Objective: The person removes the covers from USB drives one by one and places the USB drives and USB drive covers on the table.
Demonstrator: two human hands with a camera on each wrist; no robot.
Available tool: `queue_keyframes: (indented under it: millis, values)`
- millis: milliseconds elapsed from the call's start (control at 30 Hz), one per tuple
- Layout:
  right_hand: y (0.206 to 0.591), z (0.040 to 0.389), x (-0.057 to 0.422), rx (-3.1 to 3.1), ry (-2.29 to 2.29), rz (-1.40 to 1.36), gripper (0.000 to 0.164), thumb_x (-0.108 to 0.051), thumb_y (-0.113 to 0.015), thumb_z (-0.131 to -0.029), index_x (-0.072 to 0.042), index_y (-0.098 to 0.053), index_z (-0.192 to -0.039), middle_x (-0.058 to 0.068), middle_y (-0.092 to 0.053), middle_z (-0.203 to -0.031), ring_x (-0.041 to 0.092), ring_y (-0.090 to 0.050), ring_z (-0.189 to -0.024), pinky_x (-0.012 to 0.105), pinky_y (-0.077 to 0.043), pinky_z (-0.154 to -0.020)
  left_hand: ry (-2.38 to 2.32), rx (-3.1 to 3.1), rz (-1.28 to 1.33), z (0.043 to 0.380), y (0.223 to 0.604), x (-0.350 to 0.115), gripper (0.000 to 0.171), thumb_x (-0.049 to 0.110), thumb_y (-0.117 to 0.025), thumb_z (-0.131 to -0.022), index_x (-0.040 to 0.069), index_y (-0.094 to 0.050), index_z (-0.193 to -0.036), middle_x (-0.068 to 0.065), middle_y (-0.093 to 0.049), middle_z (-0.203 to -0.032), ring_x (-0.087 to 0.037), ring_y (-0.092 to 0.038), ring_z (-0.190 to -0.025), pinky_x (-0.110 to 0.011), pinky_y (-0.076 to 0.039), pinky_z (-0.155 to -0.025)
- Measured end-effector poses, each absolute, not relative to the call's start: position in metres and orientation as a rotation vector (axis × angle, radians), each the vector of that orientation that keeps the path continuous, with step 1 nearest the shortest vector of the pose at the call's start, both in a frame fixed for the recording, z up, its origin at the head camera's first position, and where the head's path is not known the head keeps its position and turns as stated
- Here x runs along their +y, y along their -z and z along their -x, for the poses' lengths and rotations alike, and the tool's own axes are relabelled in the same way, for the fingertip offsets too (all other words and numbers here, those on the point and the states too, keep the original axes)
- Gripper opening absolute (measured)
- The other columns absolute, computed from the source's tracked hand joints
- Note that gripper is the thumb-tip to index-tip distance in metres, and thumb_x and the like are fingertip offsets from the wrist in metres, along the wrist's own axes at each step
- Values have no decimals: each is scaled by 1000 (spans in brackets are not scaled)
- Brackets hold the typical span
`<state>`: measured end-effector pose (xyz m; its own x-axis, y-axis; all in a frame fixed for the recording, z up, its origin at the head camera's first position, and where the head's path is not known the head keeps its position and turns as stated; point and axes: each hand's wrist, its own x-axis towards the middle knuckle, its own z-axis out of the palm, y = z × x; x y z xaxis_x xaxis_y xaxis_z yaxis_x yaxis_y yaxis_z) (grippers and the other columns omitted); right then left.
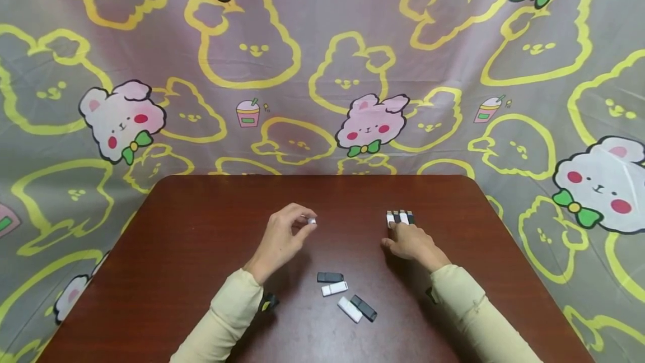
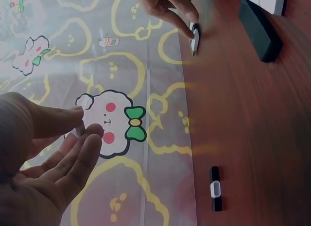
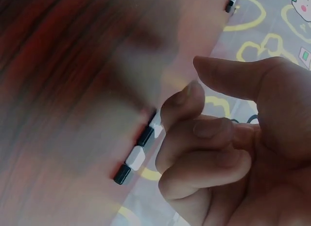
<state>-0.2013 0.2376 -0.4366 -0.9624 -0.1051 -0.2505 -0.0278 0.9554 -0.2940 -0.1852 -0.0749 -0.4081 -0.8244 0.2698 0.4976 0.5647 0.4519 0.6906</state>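
Observation:
My left hand (image 1: 284, 234) is raised over the table and pinches a small white USB stick cap (image 1: 312, 221) between thumb and fingertips. In the left wrist view a short row of black and white caps (image 2: 215, 189) lies on the table beyond that hand. My right hand (image 1: 410, 241) is at a side-by-side row of uncapped black and white USB sticks (image 1: 403, 217), metal plugs pointing away. One fingertip touches the white stick (image 1: 390, 217) at the row's left end. The thumb stands apart from the bent fingers in the right wrist view, where the hand hides part of the row (image 3: 135, 158).
Closer to me lie capped sticks: a black one (image 1: 330, 277) above a white one (image 1: 335, 288), and another white one (image 1: 350, 309) beside a black one (image 1: 364, 308). The brown table (image 1: 201, 273) ends at a patterned cloth (image 1: 302, 99) behind.

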Motion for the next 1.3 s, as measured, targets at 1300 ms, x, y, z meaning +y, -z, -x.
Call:
queue_keyframes:
  millis: [1300]
  values:
    - [374,168,212,2897,800,277,61,-30,-72,-95,-7,-52,-147,5,-58,-77,14,-47,-58,28,-40,-54,748,-2889,695,286,442,-56,8,11,-77,-88,11,-74,-95,-4,-74,-92,-26,-64,-92,-42,-52,-86]
